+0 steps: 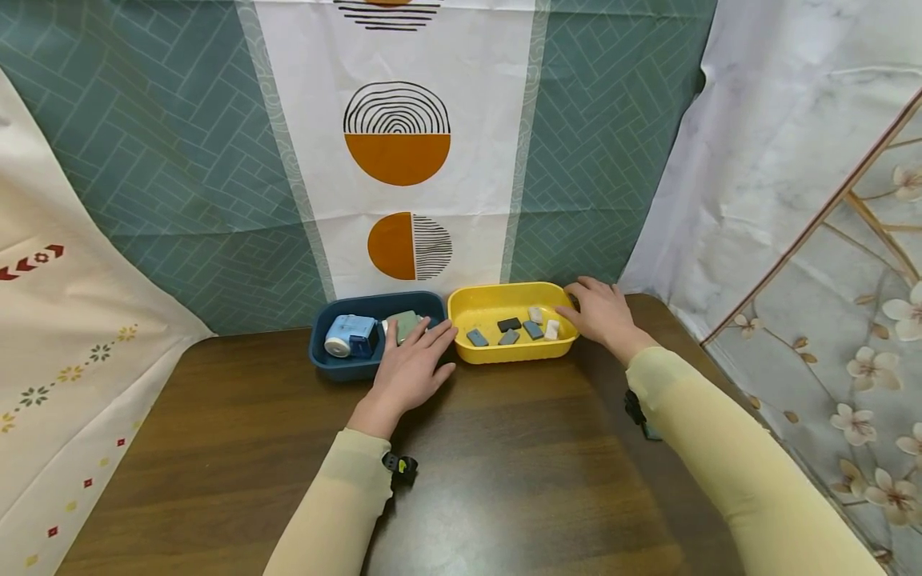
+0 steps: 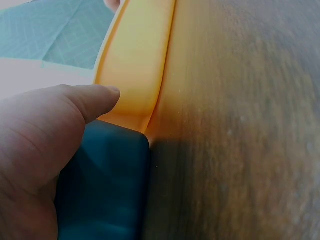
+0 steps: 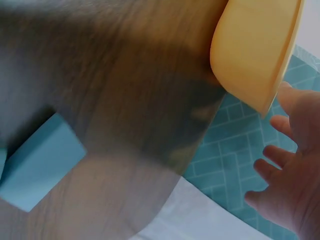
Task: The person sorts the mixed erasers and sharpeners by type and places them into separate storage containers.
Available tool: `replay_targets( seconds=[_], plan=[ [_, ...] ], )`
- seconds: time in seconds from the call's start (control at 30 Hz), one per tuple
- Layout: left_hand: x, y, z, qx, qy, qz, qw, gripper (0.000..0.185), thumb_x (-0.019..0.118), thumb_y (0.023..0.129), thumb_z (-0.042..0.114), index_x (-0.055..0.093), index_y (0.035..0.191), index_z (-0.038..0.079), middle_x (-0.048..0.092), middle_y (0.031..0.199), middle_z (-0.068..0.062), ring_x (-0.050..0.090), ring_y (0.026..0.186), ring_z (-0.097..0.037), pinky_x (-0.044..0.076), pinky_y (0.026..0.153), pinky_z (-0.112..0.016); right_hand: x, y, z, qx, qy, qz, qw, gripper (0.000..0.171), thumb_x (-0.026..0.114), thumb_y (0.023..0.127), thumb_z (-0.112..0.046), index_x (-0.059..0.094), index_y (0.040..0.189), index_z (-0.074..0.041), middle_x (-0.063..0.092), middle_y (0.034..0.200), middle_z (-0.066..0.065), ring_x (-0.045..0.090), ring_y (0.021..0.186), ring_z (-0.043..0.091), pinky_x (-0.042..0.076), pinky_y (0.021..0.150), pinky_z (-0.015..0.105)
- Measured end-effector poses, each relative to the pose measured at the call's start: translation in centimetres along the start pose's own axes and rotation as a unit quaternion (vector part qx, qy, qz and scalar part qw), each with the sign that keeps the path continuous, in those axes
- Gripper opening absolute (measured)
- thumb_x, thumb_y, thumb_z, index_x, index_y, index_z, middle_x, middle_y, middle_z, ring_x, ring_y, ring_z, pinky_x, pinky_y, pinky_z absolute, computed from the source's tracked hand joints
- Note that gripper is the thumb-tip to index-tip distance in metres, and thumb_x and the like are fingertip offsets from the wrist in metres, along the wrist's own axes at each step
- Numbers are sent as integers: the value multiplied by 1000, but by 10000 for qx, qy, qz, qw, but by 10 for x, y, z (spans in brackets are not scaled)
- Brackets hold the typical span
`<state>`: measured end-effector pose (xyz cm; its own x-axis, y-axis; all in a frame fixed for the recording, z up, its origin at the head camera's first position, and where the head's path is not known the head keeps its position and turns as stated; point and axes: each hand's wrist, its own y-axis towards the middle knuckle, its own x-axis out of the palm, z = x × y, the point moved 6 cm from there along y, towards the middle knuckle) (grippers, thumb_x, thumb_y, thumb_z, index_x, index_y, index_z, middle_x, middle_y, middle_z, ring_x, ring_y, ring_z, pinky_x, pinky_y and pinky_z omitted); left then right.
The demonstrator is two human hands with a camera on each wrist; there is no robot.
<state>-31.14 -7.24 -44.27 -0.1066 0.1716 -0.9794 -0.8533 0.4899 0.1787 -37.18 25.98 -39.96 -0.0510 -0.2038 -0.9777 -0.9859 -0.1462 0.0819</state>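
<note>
While left hand (image 1: 406, 370) rests flat — glossy blue tray (image 1: 331, 364) | right hand (image 1: 601, 314) — yellow tray (image 1: 504, 352)

two trays side by side on table (image 1: 504, 480), left tray (image 1: 324, 360) touching right tray (image 1: 479, 308)

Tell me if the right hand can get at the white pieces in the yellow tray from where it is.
Probably yes: the right hand rests on the yellow tray rim, the white pieces lie just beside it, uncovered.

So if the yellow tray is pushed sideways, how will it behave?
The yellow tray looks like stiff plastic, so it should probably slide whole on the smooth table. The small loose pieces inside may shift. It seems light.
</note>
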Motion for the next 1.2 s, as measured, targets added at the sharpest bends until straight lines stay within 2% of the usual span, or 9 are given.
replay_targets(
  seconds=[0.63,1.03,1.2],
  plan=[
    [0,-1,1,59,19,96,9999,67,67,111,45,45,171,24,35,178,5,29,166,-30,1,130,-75,-9,-31,10,-335,-286,70,9990,62,63,114,-41,52,162,-4,36,172,29,35,156,53,16,129,72],
    [1,0,0,37,86,132,9999,67,67,111,45,45,171,24,37,178,4,30,165,-30,3,130,-74,-18,-56,12,-612,-358,288,9971,60,68,112,-39,56,158,-1,42,168,30,41,152,53,20,128,73],
    [1,0,0,38,59,121,9999,68,67,111,45,45,171,24,36,178,4,29,166,-30,1,130,-74,-21,-67,15,-655,-430,332,9964,60,69,111,-37,56,158,-1,43,168,29,41,153,53,17,129,73]
  ],
)
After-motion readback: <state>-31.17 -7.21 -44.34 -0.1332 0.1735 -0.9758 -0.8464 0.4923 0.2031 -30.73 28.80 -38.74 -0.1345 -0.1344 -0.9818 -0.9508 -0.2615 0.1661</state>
